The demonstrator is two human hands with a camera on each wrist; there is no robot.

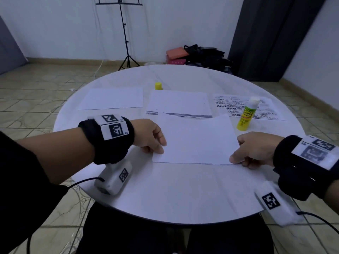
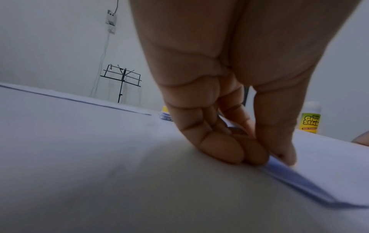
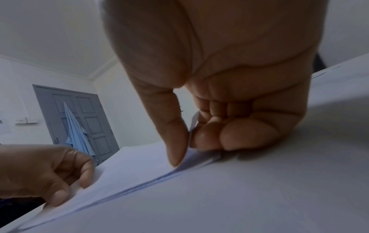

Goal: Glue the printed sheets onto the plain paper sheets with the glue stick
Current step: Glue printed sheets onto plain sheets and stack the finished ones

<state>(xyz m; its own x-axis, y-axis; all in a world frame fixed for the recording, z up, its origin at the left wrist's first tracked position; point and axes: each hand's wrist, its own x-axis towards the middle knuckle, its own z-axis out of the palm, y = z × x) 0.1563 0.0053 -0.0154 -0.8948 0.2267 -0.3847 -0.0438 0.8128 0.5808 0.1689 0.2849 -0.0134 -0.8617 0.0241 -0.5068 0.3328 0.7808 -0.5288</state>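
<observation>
We see a round white worktop (image 1: 183,195) with both hands at the near corners of one white sheet (image 1: 198,140). The left hand (image 1: 148,136) pinches the sheet's near left corner: in the left wrist view its thumb (image 2: 279,141) lies on top of the paper and the curled fingers (image 2: 223,149) sit under the edge, so this grip is narrow and holding the sheet. The right hand (image 1: 255,149) pinches the near right corner the same way; the right wrist view shows the thumb (image 3: 175,141) pressed on top and the fingertips (image 3: 235,137) tucked beneath the lifted corner. A thin dark line runs along the sheet's near edge, and we cannot tell whether a second sheet lies under it.

Just beyond the held sheet lies a stack of paper (image 1: 181,103) with dark printed strips showing at its near edge. To its left, apart from it, lies a plain sheet (image 1: 113,98). On the right lie printed sheets (image 1: 229,105) with black lettering, and the glue stick (image 1: 246,114) stands upright at their near edge, yellow-bodied with a white top. A small yellow cap (image 1: 158,85) stands at the far edge of the middle stack.

Beyond the worktop we see a black music stand (image 1: 124,33) on the tiled floor and bags (image 1: 201,54) against the wall.
</observation>
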